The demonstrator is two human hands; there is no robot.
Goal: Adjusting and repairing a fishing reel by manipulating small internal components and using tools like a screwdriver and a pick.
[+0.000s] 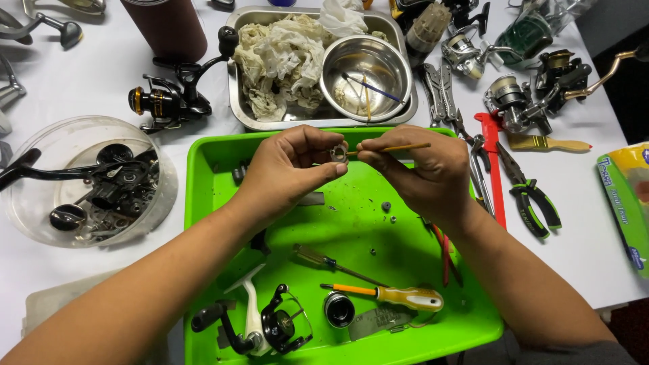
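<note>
Head view: left hand (287,169) pinches small metal ring (338,154); right hand (422,172) clamps thin stick (399,147), lengthwise left-right, tip at ring

Both forearms are seen bare to the elbow. No rings or watch are seen on the left hand (291,169) or right hand (422,172). At five o'clock, a grey sleeve edge (574,353) is shown.

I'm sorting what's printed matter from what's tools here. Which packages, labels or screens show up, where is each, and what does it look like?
Tissue pack: at the table's right edge, cut off by the frame; flat soft wrapper, green border, yellow and white top, small blue patch.
Pliers: right of the green tray; black and green grips with small white printing on one.
No screens or signs in view.
</note>
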